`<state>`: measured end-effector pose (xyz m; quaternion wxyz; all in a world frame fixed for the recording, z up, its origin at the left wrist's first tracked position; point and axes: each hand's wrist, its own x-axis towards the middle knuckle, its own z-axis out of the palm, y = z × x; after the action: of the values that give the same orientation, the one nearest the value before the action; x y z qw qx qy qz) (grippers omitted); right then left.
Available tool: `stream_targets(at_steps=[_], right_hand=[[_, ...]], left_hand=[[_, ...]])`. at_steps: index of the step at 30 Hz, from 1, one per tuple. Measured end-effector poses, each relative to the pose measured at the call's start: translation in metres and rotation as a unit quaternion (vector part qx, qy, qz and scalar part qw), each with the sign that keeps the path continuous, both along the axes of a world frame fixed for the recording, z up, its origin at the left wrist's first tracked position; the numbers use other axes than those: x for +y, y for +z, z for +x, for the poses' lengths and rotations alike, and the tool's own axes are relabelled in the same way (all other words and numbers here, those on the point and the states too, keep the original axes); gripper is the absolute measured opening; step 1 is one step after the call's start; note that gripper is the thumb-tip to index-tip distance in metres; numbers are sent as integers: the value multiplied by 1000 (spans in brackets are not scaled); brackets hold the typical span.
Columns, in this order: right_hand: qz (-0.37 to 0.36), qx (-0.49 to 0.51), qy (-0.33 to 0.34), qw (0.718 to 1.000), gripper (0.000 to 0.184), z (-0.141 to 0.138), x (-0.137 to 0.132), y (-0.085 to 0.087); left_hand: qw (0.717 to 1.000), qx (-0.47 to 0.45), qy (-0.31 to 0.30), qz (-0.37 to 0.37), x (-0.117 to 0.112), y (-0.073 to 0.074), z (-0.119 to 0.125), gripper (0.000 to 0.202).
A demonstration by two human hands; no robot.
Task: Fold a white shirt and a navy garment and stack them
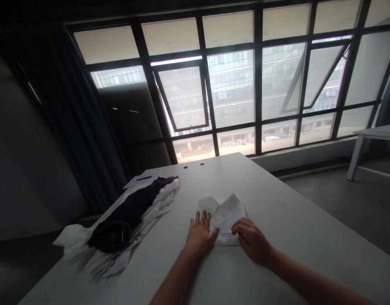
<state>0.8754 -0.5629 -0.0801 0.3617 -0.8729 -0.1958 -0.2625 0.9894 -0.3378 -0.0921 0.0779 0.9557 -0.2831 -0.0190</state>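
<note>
A small folded white shirt point(227, 220) lies on the white table point(287, 216), its collar facing away from me. My left hand point(199, 235) lies flat on the tabletop with its fingers spread, the side of the hand against the shirt's left edge. My right hand point(250, 241) rests with curved fingers on the shirt's right edge. To the left, a dark navy garment point(117, 222) lies on a loose heap of white cloth point(150, 212).
A sheet of paper point(140, 181) with a blue pen lies beyond the heap. Two small holes mark the table's far end. Dark curtains hang at left, a large window fills the back, and a white side table point(376, 133) stands on the grey floor at right.
</note>
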Motion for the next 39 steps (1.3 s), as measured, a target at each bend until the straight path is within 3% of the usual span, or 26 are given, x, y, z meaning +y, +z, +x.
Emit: stream_targets(at_steps=[2, 4, 8, 11, 13, 15, 18, 21, 25, 30, 36, 39], right_hand=[[43, -8, -93, 995, 24, 14, -18, -7], [35, 2, -142, 989, 21, 26, -38, -16], [-43, 63, -138, 988, 21, 38, -62, -32], [-98, 94, -126, 983, 23, 33, -55, -32], [-127, 96, -101, 982, 23, 26, -43, -27], [-143, 87, -72, 983, 24, 19, -31, -21], [-139, 73, -46, 987, 26, 17, -24, -19], [-103, 63, -85, 989, 25, 24, -31, -24], [-52, 49, -174, 982, 29, 35, -47, -36], [-45, 92, -152, 983, 52, 42, -54, -42], [-33, 99, -160, 982, 26, 45, -50, -40], [-33, 99, -188, 977, 22, 46, -47, -39]], left_hand=[[1000, 5, -19, 1, 6, 2, 7, 80], [999, 6, -36, 1, 8, 1, 11, 81], [998, -61, -8, -8, 9, 0, 13, 75], [982, -158, 97, -36, 10, 8, 12, 57], [971, -189, 130, -66, 11, 18, 9, 39], [971, -195, 88, -107, 8, 30, 1, 26], [971, -179, -66, -146, -6, 40, -23, 22], [966, -150, -178, -109, -28, 39, -51, 26], [972, -139, -185, -45, -46, 30, -65, 15], [971, -144, -193, -10, -39, 27, -53, 15], [970, -152, -187, 18, -31, 31, -43, 16], [969, -158, -188, 1, -23, 28, -43, 10]])
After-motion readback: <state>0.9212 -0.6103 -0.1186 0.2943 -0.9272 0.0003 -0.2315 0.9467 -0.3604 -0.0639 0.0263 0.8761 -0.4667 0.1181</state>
